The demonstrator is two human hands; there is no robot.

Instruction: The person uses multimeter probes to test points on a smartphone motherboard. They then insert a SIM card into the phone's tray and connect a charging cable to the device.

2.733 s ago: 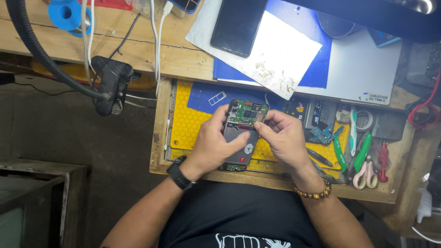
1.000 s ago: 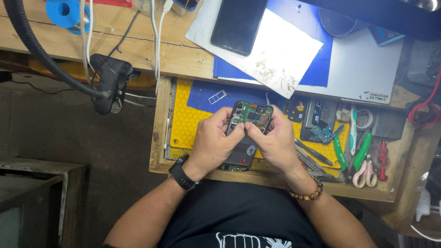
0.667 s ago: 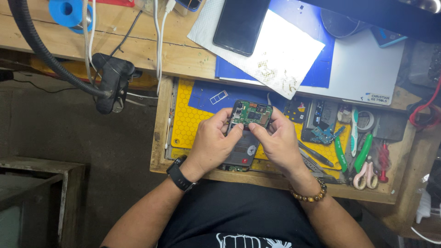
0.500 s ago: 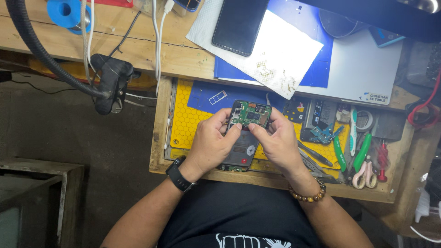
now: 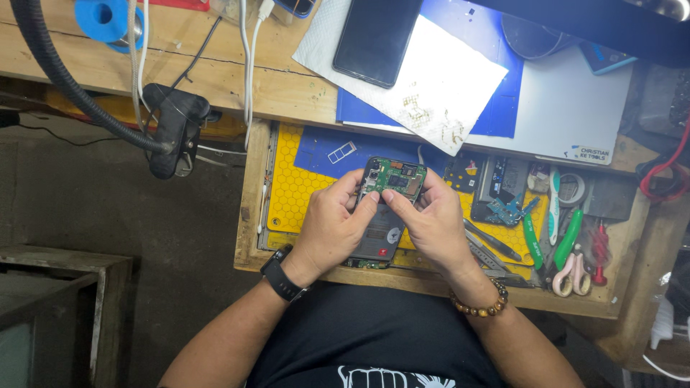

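Where the wooden bench (image 5: 287, 86) steps down into a shallow tray (image 5: 253, 215), a yellow honeycomb mat (image 5: 291, 190) lines the floor, with a blue mat (image 5: 323, 147) overlapping its far part. On the upper bench lie a grey board (image 5: 568, 115), a blue sheet (image 5: 496, 43), white paper (image 5: 438, 79) with marks on it and a dark phone (image 5: 375, 37) face down on top. A black gooseneck hose (image 5: 65, 79) curves from the far left corner down to a black clamp (image 5: 172, 126) on the bench edge; white cables (image 5: 248, 65) hang beside it, and a blue spool (image 5: 104, 16) sits near the top edge. Above the yellow mat, both hands hold an opened phone (image 5: 381, 233), back cover off, green circuit board (image 5: 395, 176) exposed at its far end, dark battery area nearer the body. The left hand (image 5: 332, 226), black watch (image 5: 282, 273) on its wrist, is curled round the phone's left edge, thumb lying across the back. The right hand (image 5: 431, 223), beaded bracelet (image 5: 478, 305) at the wrist, grips the right edge, its thumb pressed at the lower rim of the circuit board. To the right in the tray: tweezers (image 5: 492, 241), green-handled tools (image 5: 568, 237), pink-handled scissors (image 5: 571, 276), a tape roll (image 5: 571, 188), and a small loose blue circuit part (image 5: 507, 208).
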